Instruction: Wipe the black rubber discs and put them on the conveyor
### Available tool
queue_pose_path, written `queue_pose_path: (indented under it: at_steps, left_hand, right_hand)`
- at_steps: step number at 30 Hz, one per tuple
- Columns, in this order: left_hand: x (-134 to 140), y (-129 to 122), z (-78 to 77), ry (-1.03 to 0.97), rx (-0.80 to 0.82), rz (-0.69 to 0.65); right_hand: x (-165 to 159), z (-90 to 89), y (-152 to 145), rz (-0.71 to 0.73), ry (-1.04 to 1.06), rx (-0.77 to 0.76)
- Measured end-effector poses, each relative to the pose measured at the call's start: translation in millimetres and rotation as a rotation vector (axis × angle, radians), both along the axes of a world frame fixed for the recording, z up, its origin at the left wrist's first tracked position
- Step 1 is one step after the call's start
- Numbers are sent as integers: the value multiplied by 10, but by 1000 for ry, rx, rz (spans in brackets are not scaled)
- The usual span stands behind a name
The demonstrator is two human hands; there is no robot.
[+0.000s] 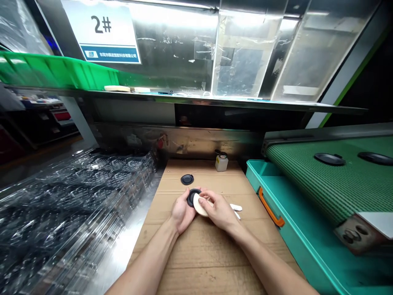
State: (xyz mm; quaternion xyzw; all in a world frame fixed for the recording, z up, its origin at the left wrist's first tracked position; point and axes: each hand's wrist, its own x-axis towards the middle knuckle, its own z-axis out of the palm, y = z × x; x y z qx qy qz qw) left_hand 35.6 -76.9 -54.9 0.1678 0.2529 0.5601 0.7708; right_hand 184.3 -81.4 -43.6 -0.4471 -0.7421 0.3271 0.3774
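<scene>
Bare forearms [153, 258]: behind the fingers [211, 195].
Left hand [182, 212]: fingers cradle round black plastic disc [190, 198], seemingly midway.
Right hand [220, 209]: fingers pinch round cream pad [199, 208].
Matching black disc [187, 179]: beyond fingers, apparently pending.

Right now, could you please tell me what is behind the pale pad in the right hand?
A black disc, held in the left hand, shows behind the pale pad; the pad covers its lower-right part, which cannot be seen.

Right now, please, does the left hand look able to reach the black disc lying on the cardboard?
Probably yes: the loose disc lies just beyond the left hand, uncovered, though that hand holds another disc.
</scene>
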Motion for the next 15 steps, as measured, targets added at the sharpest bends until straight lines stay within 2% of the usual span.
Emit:
queue_pose_path:
  at_steps: [3,5,8,10,13,15]
  left_hand:
    - [45,-43,-1,55,44,-7]
    - [52,-72,10,93,25,7]
    - [45,-96,27,107,-7,-1]
    - [46,-90,27,103,7,-19]
    - [59,-66,9,102,29,-12]
    - [61,-59,-4,93,24,12]
  right_hand:
    - [-51,-44,38,-17,126,-88]
    - [-46,-51,58,38,166,-177]
    - [42,-5,90,152,101,-265]
    - [108,43,105,100,16,-232]
    - [125,96,98,-103,-53,-59]
    - [96,108,83,-86,-51,12]
